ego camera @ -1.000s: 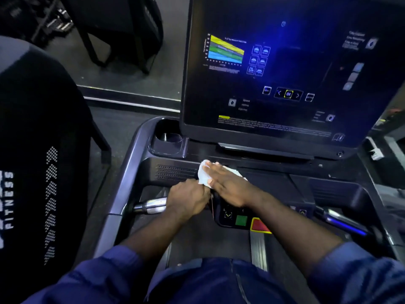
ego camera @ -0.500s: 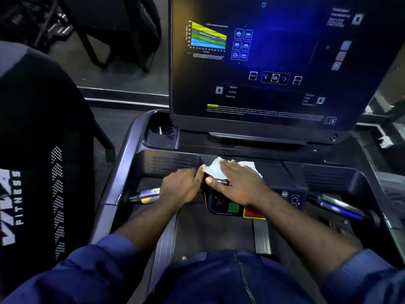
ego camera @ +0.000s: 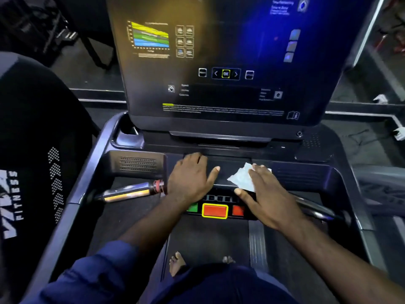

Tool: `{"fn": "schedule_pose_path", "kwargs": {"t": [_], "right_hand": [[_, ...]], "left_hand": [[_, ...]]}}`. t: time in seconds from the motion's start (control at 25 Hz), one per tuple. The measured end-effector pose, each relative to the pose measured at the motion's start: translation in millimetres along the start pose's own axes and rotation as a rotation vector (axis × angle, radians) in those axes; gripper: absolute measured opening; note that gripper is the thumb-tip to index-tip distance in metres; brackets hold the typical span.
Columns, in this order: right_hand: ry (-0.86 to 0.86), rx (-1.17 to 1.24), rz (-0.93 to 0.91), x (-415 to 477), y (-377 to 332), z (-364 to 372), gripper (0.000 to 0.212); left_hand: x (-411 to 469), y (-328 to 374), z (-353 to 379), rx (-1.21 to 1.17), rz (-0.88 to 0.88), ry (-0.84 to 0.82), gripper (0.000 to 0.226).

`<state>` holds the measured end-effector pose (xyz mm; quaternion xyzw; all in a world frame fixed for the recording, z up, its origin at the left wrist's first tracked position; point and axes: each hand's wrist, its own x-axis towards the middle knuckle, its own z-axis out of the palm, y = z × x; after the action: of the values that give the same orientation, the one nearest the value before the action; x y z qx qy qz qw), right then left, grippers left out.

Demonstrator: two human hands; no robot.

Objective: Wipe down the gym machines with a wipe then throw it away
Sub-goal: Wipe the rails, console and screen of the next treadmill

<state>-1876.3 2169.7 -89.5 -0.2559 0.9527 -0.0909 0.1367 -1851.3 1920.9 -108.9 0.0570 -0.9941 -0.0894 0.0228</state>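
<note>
I stand on a treadmill whose dark console (ego camera: 228,163) sits below a large lit screen (ego camera: 225,62). A crumpled white wipe (ego camera: 241,177) lies on the console's flat panel, pressed down under the straight fingers of my right hand (ego camera: 265,194). My left hand (ego camera: 190,178) rests flat on the panel to the left of the wipe, fingers spread and thumb out. Just below both hands is the button strip with a red stop button (ego camera: 214,210) framed in yellow.
A chrome handlebar grip (ego camera: 129,193) sticks out left of my left hand, and another (ego camera: 315,208) lies at the right. A cup holder (ego camera: 129,137) sits at the console's left corner. A black neighbouring machine marked FITNESS (ego camera: 32,161) stands close on the left.
My right hand has slid the wipe rightward across the console panel. My left hand let go of the left handlebar grip and now lies flat on the panel.
</note>
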Motion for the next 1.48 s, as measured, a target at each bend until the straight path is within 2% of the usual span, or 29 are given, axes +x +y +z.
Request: {"fn": "schedule_pose_path", "kwargs": {"t": [0.16, 0.28, 0.4, 0.6, 0.76, 0.88, 1.0, 1.12, 1.2, 1.32, 1.4, 1.48], "right_hand": [[0.02, 0.247, 0.033, 37, 21, 7, 0.11], [0.067, 0.393, 0.001, 46, 29, 8, 0.097], [0.029, 0.325, -0.086, 21, 30, 5, 0.095], [-0.111, -0.015, -0.049, 45, -19, -2, 0.116], [-0.188, -0.019, -0.277, 68, -68, 4, 0.096], [-0.14, -0.022, -0.425, 80, -93, 11, 0.078], [-0.065, 0.042, -0.479, 82, -126, 18, 0.063], [-0.076, 0.125, -0.493, 93, -155, 23, 0.055], [-0.117, 0.212, -0.489, 104, -176, 22, 0.052], [-0.142, 0.356, -0.353, 124, -207, 19, 0.042], [-0.111, 0.562, -0.198, 142, -225, 19, 0.041], [-0.091, 0.858, -0.025, 158, -258, 26, 0.047]], "left_hand": [[-5, 1, 3, 0.085, -0.066, -0.025, 0.06], [-2, 1, 0, 0.097, -0.083, -0.036, 0.063], [0, 2, -2, 0.098, -0.082, -0.033, 0.064], [-3, -7, -6, -0.009, -0.068, -0.098, 0.063], [-32, -29, -6, -0.257, -0.102, 0.106, 0.045], [-69, -58, 0, -0.323, -0.226, 0.256, 0.049], [-87, -89, -4, -0.356, -0.305, 0.244, 0.047], [-95, -120, -13, -0.258, -0.265, 0.184, 0.035], [-101, -147, -16, -0.207, -0.25, 0.129, 0.032], [-104, -184, -22, -0.339, -0.304, 0.086, 0.027], [-105, -205, -31, -0.429, -0.376, 0.107, 0.031], [-115, -238, -36, -0.339, -0.376, 0.191, 0.033]]}}
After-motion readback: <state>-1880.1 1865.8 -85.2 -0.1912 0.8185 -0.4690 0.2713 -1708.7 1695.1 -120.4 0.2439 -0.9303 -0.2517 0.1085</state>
